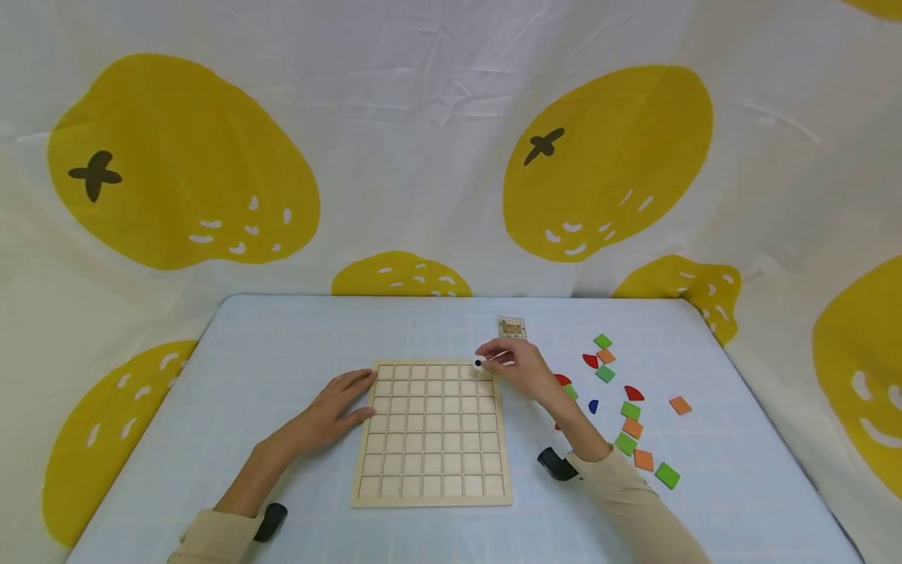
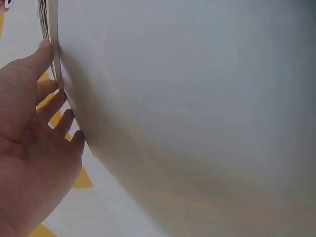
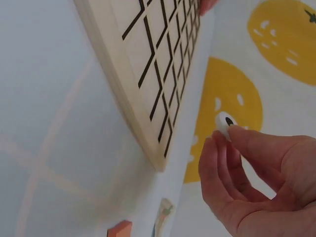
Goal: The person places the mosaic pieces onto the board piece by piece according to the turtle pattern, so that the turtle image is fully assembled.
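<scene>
- Eye disc (image 3: 224,123), white with a black dot: pinched between thumb and fingers of the right hand (image 1: 520,366), which are clamped on it.
- Board (image 1: 433,435), pale wood, gridded: below and to the left of the right fingers; its far right corner lies nearest the disc. A gap shows between them in the right wrist view.
- Card (image 1: 512,326), printed: just beyond the right fingers, partly behind them.
- Red, green and orange pieces (image 1: 630,410), with one blue piece (image 1: 593,406): scattered to the right of the right fingers, some behind the forearm.
- Left hand (image 1: 338,407): across the board from the right fingers; its own fingers apart, thumb against the board's left edge, apparently steadying it.
- Counter (image 1: 296,337), pale cloth: beneath all.
- Curtain (image 1: 440,172), yellow fruit print: well beyond the fingers.
- Step in hand, as judged: positioning the disc over the far right cells.
- Next move, as judged: calls for aligning the disc with a cell, lowering it flat, then parting the fingers.
</scene>
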Available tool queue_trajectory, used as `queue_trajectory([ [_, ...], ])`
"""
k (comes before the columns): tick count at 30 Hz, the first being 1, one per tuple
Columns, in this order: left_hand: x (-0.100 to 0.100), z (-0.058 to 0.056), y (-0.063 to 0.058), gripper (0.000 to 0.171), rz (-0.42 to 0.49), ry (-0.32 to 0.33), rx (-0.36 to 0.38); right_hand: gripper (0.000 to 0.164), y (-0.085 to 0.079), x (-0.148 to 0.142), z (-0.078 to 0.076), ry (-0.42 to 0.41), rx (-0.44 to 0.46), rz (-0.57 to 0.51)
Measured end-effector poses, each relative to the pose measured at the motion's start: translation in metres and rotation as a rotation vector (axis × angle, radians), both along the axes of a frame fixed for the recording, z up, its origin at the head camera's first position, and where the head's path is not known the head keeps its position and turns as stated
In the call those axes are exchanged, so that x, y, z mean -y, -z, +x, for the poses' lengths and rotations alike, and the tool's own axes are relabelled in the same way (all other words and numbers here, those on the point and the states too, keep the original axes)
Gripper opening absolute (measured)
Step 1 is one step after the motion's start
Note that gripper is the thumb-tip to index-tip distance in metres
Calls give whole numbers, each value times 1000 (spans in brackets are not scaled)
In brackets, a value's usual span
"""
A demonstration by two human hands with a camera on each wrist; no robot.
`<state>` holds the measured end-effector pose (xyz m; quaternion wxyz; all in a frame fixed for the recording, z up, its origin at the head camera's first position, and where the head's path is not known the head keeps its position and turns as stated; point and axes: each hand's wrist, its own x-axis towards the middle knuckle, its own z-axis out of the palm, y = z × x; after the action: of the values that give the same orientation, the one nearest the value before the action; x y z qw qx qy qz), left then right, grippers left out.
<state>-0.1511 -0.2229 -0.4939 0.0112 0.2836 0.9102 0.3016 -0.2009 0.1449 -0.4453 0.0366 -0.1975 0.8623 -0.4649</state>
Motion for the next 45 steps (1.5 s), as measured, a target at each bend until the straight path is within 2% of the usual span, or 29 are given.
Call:
queue_trajectory([
  [10,1,-1,3,62,7,-2,-3,19,6,36,-6,-108,-10,-46],
  [17,0,3,-1,62,7,-18,69,19,10,60,-7,-162,2,-35],
  [20,0,3,-2,61,-3,-22,70,18,11,70,-8,-178,2,-38],
  [31,0,-1,-1,62,-4,-18,66,17,15,102,-13,-185,28,-13],
  [45,0,-2,-1,64,7,-21,113,17,23,131,-15,-228,27,5],
])
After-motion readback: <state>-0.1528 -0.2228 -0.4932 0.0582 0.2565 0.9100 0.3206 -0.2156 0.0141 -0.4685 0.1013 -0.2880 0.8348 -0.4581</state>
